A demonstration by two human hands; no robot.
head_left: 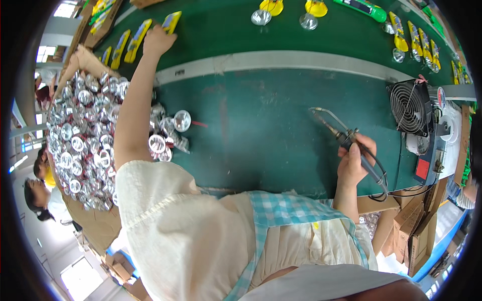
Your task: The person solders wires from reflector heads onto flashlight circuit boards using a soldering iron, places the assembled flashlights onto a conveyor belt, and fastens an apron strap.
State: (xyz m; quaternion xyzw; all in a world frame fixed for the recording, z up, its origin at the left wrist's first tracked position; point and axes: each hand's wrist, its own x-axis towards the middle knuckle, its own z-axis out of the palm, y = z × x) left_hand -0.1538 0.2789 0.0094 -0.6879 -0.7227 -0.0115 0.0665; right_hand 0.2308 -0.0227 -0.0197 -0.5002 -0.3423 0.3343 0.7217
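Observation:
My left hand [159, 41] is stretched to the far left, its fingers closed at the near end of a yellow flashlight housing [172, 22]. More yellow housings [136, 41] with bluish insides lie just left of that hand. In my right hand [357, 159] is a soldering iron [343, 138] with a thin curved tube along its tip. The tip points up and left, above the green work surface [261, 135]. Below my left forearm, a big pile of shiny silver reflector cups [83, 143] with red wires fills a cardboard box [103, 228].
A pale rail [281, 60] separates the work surface from a green belt. On the belt are yellow housings with reflectors [400, 35] and a green flashlight [361, 7]. A black fan [410, 106] stands right, near a solder spool [448, 129]. Cardboard boxes [409, 228] stand lower right.

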